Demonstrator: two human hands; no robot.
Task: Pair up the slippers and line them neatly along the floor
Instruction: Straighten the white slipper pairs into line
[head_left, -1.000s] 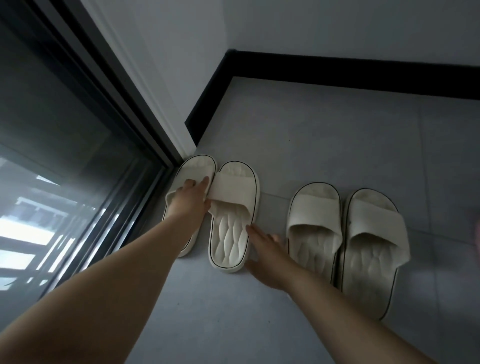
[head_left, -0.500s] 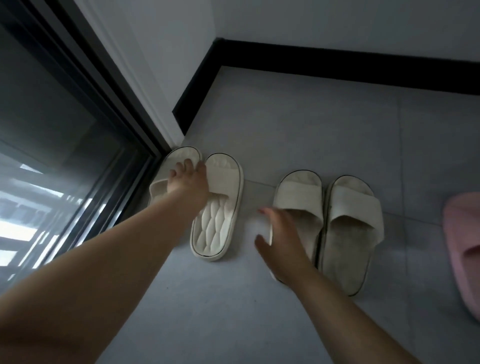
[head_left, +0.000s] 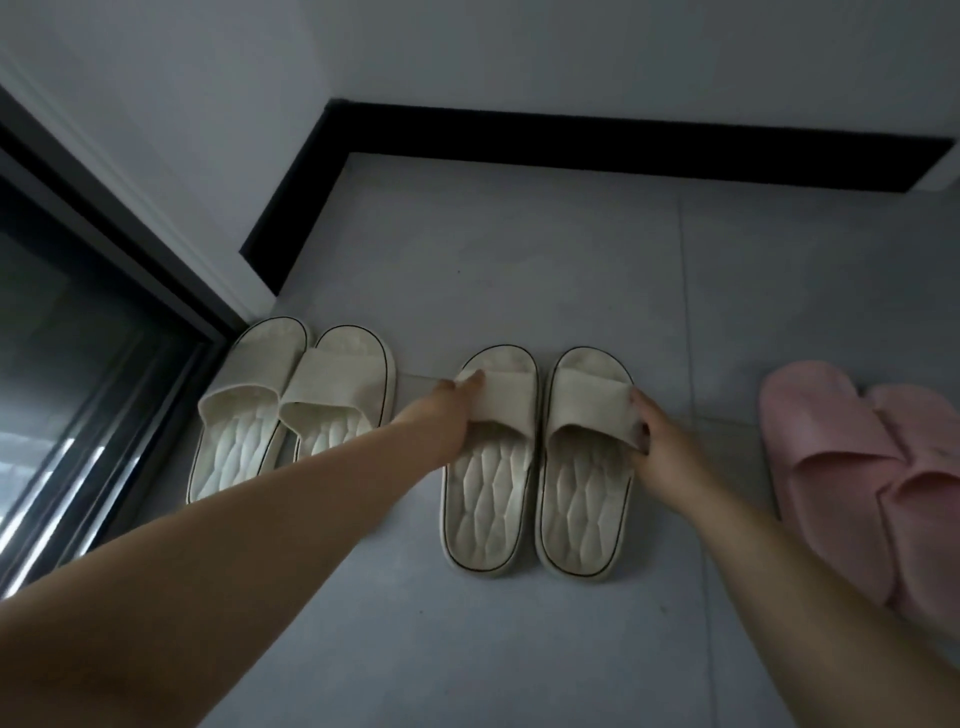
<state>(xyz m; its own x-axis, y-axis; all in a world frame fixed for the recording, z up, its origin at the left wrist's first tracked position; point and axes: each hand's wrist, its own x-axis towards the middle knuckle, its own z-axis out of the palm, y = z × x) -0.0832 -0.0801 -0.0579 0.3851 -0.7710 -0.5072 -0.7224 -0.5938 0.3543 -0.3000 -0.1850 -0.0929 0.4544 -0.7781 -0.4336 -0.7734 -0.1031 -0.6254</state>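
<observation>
Two pairs of cream slippers lie side by side on the grey tiled floor, toes toward the far wall. The left pair rests by the door frame, untouched. In the middle pair, my left hand grips the strap of the left slipper at its outer side. My right hand holds the outer end of the strap of the right slipper. A pair of pink slippers lies at the far right, one overlapping the other.
A dark-framed glass sliding door runs along the left. A black skirting board lines the white walls at the corner. Grey floor tiles stretch in front of the slippers.
My left hand has let go of the left pair and moved right onto the middle pair. My right hand has shifted to that pair's right slipper. The view has panned right.
</observation>
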